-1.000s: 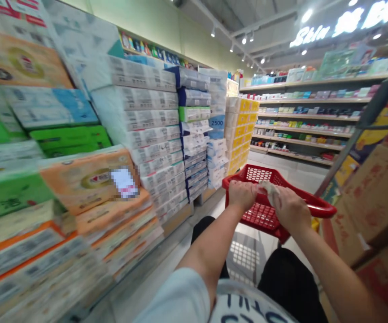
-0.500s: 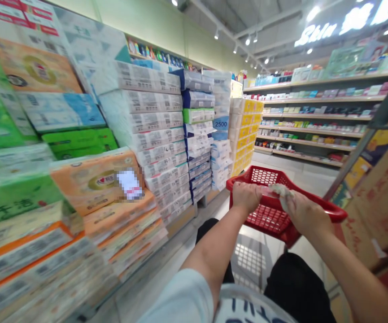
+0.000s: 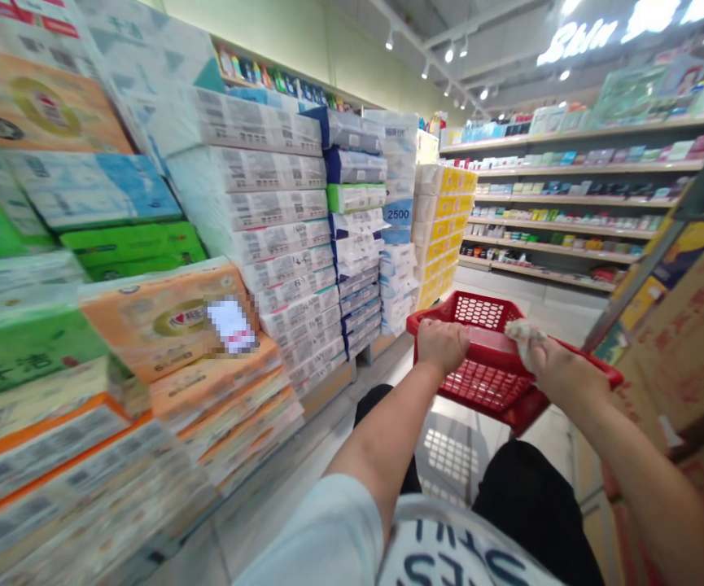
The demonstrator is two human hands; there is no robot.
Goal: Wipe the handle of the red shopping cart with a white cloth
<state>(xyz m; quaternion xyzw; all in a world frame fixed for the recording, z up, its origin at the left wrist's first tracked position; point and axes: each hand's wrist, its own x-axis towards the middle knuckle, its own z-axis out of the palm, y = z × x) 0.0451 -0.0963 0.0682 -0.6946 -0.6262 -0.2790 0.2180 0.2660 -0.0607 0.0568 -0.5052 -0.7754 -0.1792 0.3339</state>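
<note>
A red plastic shopping cart (image 3: 498, 392) with a perforated basket stands in front of my knees. My left hand (image 3: 443, 345) is closed around its red handle bar (image 3: 491, 348) toward the left end. My right hand (image 3: 562, 373) pinches a crumpled whitish tissue or cloth (image 3: 527, 340) and holds it against the right part of the same bar. What shows of the cart's inside is bare red mesh. The fingertips of my right hand are partly hidden behind the tissue.
Stacks of packaged tissue paper (image 3: 284, 213) line the left side, with orange packs (image 3: 172, 317) closest. On the right are cardboard boxes (image 3: 681, 350) and a grey metal bar (image 3: 650, 256). Shelves of small goods (image 3: 571, 189) cross the far end. Pale floor tiles (image 3: 327, 456) run between.
My right hand and the tissue have slid a little to the right along the handle bar. My left hand keeps its grip. The view has shifted slightly.
</note>
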